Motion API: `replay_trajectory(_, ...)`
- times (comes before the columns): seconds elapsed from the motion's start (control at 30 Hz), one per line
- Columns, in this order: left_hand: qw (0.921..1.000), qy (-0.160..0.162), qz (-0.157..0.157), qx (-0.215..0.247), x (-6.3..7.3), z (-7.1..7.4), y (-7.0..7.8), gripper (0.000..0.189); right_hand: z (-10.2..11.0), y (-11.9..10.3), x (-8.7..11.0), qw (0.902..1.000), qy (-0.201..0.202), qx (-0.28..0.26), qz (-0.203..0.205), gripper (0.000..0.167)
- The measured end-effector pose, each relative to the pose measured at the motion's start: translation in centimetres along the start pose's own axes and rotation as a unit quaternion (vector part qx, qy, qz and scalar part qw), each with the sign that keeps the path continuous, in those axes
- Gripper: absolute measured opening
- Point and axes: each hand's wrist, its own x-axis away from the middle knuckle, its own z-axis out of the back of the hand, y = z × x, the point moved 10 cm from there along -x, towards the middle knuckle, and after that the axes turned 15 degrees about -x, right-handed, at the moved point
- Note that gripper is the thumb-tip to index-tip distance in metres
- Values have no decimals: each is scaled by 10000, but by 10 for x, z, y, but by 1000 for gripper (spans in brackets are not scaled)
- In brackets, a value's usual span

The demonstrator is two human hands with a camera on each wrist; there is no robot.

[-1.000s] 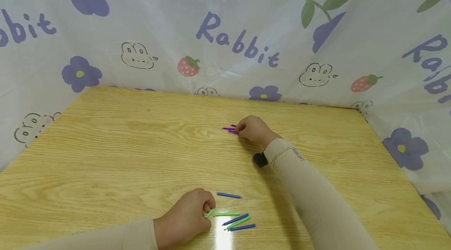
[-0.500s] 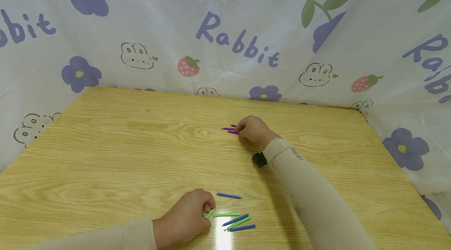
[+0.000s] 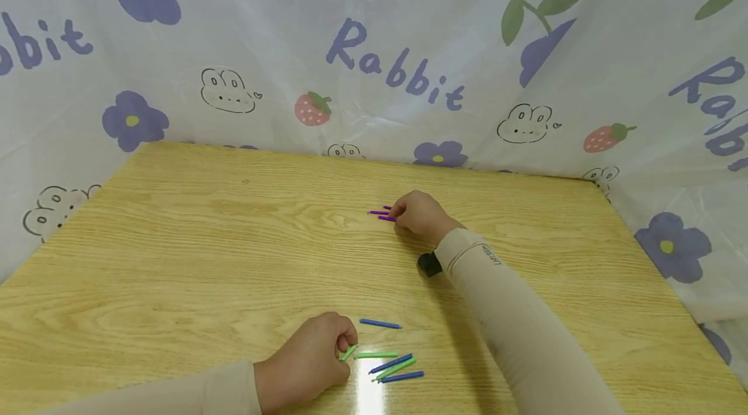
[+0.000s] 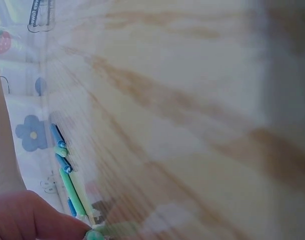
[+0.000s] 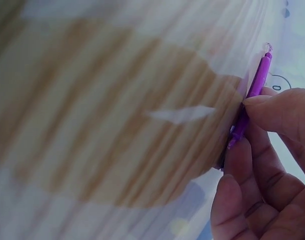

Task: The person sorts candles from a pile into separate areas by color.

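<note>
**Across a wood-grain tabletop (image 3: 234, 259), a left hand (image 3: 308, 358) and a right hand (image 3: 423, 215) pinch thin sticks at two separate spots**

Close to the person, the left hand rests at the left end of a small scatter, its thumb and bent index finger around a short-looking green stick (image 3: 349, 352). Most of that stick is hidden by the fingers, which seem set low because so slim an object lies almost flat.

Just right of this hand lies a second green stick (image 3: 376, 355), with a lone blue stick (image 3: 380, 323) beyond it. Nearer, a slanted blue stick (image 3: 391, 364), a third green stick (image 3: 397, 370) and a lower blue stick (image 3: 402, 377) lie bunched, left ends close together; whether they touch is hard to tell.

Farther away, the right hand grasps a purple stick (image 5: 252, 90), its thumb pressing one side and fingers behind. In the head view, three purple ends poke out leftward from the fingertips; whether all three are gripped cannot be told. Gripping the right ends probably leaves the left ends free and in sight. The purple group lies well apart from the blue and green sticks, suggesting separation by colour.

Behind everything hangs a pale sheet (image 3: 386, 123) printed with rabbits, flowers and strawberries.
</note>
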Motion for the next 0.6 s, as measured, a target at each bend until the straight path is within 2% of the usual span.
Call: replay_trajectory(0.6, 9999, 76, -107, -42, 1, 1, 1, 28, 0, 1, 2, 10000, 13, -6, -98, 26)
